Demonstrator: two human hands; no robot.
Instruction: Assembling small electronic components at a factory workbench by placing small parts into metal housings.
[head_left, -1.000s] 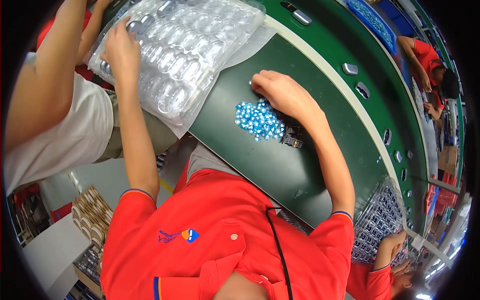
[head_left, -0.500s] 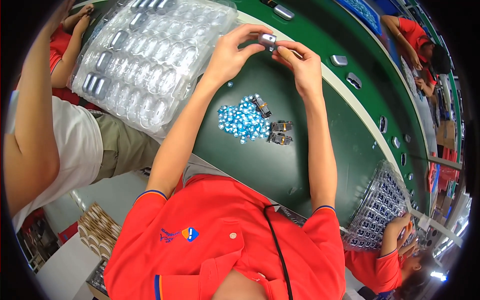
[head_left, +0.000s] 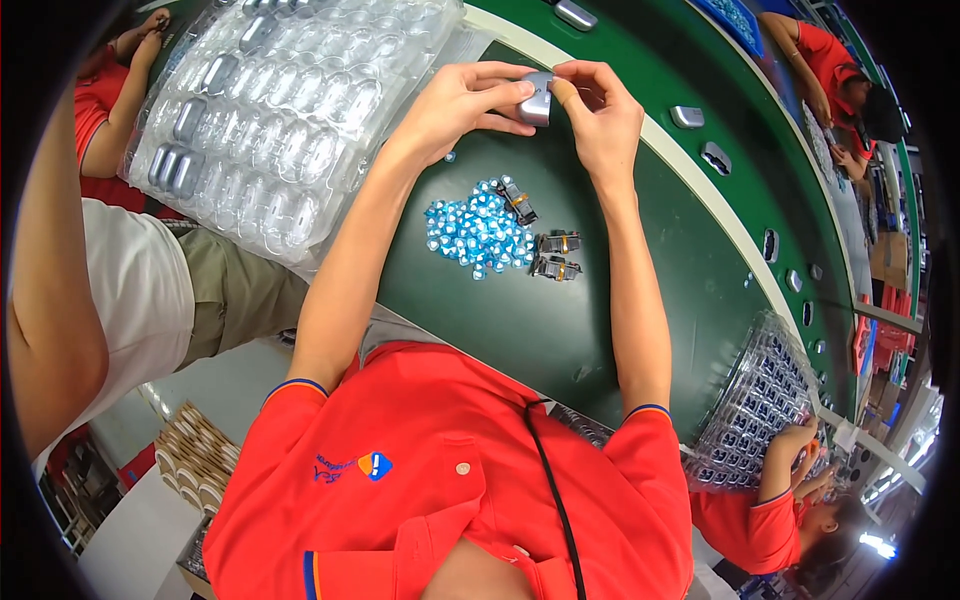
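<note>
Over the far edge of the dark green worktop, both my hands meet on a small rounded silver-grey case. My left hand grips its left side between thumb and fingers. At the upper right of the case, my right hand has its thumb and curled fingers closed on the edge; whether a small part sits between them is hidden. Nearer to me lies a heap of small blue-and-white pieces. Several black parts with orange-yellow strips rest beside the heap's right side.
A clear plastic blister tray with some silver cases stands at the left, beside a person in a white shirt. Beyond the pale rim runs a green conveyor carrying case parts. At the right, a co-worker's hand is by another filled tray.
The case has turned in my hands and now shows a larger smooth rounded face. My left fingers have shifted along it, and my right fingers have curled in at its edge.
</note>
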